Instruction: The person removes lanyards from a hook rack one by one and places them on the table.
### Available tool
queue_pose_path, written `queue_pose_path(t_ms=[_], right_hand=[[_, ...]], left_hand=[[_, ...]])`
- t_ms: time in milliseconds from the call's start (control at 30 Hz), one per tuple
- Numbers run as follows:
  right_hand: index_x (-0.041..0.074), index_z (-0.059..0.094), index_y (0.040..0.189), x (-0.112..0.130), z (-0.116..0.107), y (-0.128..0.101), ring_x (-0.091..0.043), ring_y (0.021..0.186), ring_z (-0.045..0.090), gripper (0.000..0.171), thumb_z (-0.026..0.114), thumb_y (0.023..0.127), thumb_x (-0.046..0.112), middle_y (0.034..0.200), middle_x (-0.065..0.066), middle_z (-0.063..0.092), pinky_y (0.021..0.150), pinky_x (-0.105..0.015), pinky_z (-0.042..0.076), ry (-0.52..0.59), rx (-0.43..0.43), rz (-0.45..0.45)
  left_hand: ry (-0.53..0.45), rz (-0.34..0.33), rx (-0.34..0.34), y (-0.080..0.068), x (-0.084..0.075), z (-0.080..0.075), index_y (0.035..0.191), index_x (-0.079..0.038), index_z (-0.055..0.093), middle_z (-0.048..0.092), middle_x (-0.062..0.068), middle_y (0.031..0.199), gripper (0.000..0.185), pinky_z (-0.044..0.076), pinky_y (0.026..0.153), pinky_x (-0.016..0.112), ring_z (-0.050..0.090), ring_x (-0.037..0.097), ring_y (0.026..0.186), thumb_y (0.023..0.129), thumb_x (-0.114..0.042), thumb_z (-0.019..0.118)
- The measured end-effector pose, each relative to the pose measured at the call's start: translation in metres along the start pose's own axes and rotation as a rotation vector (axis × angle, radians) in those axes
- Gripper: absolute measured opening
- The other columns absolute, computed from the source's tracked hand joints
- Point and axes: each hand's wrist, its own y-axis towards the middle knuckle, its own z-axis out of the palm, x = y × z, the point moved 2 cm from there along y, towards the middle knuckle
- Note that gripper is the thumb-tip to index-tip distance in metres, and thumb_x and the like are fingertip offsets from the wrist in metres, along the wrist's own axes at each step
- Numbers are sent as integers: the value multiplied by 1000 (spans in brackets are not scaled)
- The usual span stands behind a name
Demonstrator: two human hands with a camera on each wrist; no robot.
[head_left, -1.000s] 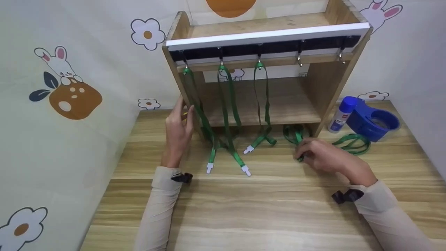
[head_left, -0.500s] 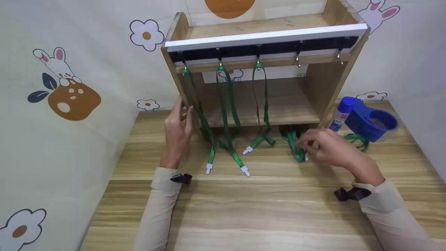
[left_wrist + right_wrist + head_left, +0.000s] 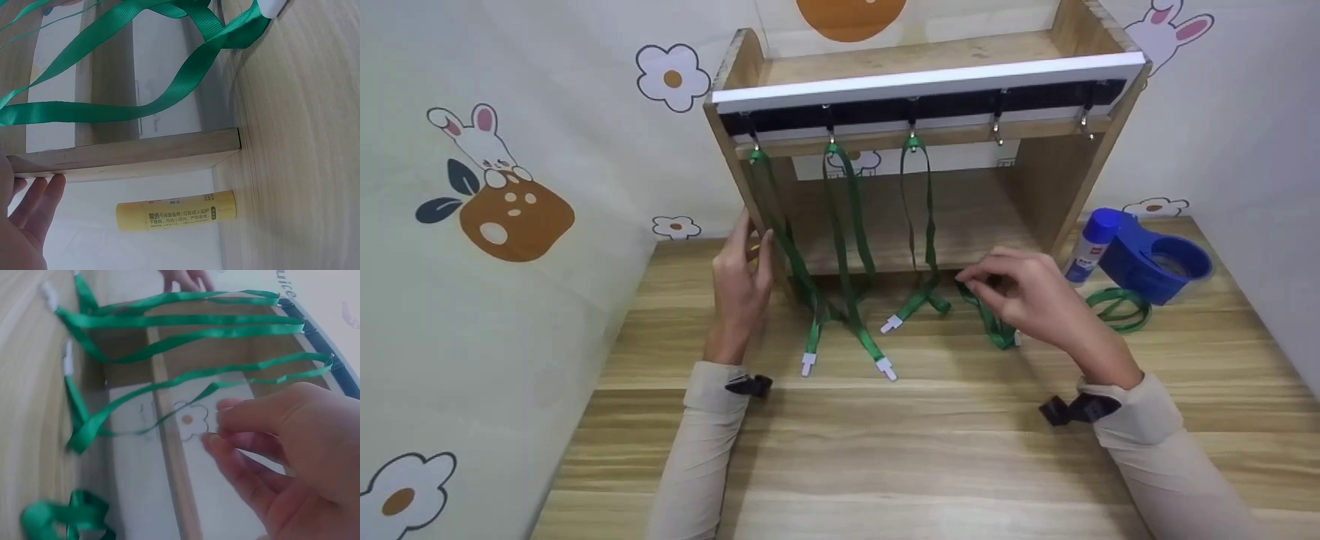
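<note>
Right hand [image 3: 1027, 296] shifts left near coiled lanyard [image 3: 997, 332], fingertips narrow, seemingly empty.
Left hand [image 3: 741, 277], fingers straight, touches rack side [image 3: 163, 148]; table [image 3: 930, 457] spreads nearer.

Head view: high, downward; 2 wrist views: close, share lanyards [image 3: 84, 112].

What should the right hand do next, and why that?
I'd guess the right hand should dip slightly and pinch the green strap lying on the table below it. The right wrist view shows nothing between its fingers, and while three other straps hang from hooks, the fourth hook from the left is bare.
</note>
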Motion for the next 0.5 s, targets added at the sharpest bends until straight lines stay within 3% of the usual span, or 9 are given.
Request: queue_pose_path(t_ms=[233, 500], right_hand=[[10, 81, 120, 16, 12, 24, -12, 86, 72, 20, 80, 101, 17, 100, -2, 78, 71, -10, 59, 99, -195, 88], [2, 75, 127, 41, 31, 45, -19, 87, 74, 44, 87, 94, 29, 102, -10, 75, 77, -31, 67, 126, -368, 115]], left_hand=[[-15, -2, 0, 0, 1, 0, 160, -14, 52, 68, 6, 151, 49, 67, 97, 32, 70, 20, 133, 113, -28, 58], [-14, 6, -9, 0, 0, 1, 160, -12, 52, 68, 9, 150, 49, 67, 96, 32, 71, 21, 132, 113, -27, 58]])
